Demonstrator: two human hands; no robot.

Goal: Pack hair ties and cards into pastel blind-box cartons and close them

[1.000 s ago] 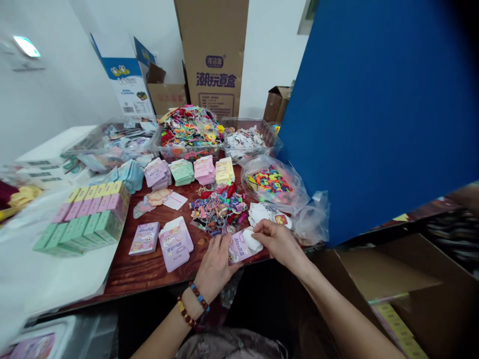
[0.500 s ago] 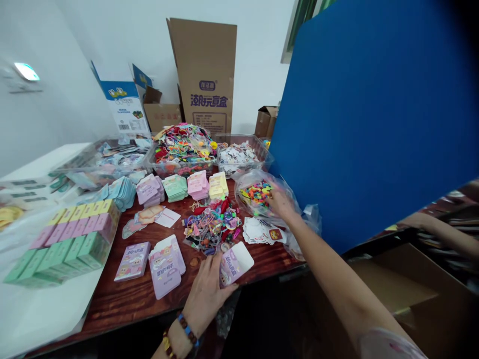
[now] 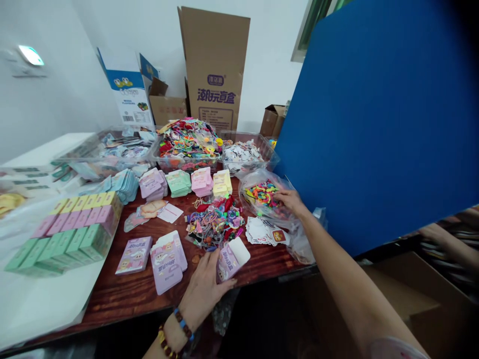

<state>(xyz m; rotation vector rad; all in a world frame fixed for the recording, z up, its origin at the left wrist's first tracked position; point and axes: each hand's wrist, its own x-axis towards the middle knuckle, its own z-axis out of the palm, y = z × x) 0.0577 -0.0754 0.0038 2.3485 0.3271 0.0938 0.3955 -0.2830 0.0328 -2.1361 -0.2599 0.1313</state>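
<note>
My left hand (image 3: 204, 291) grips a small lilac printed card box (image 3: 229, 260) with an open white flap, near the front edge of the wooden table (image 3: 123, 301). A beaded bracelet circles that wrist. My right hand (image 3: 291, 202) reaches into a clear plastic bag (image 3: 264, 199) of small bright pieces, its fingertips among them. Whether those fingers hold a piece, I cannot tell. Just below it lies a heap of white die-cut cards (image 3: 264, 232). A tangle of colourful hair ties and trinkets (image 3: 215, 224) sits between my hands, with lilac flat cards (image 3: 168, 262) left of my left hand.
Rows of pink and green boxes (image 3: 78, 229) stand at left on a white sheet. Clear tubs of trinkets (image 3: 189, 147) line the back. A tall blue board (image 3: 374, 124) rises at right. Beyond it shows a co-worker's forearm (image 3: 445, 239). An open cardboard box (image 3: 404, 294) sits below right.
My right hand has left the lilac box and moved right into the plastic bag. My left hand keeps the box, which now stands more upright. The view has shifted slightly.
</note>
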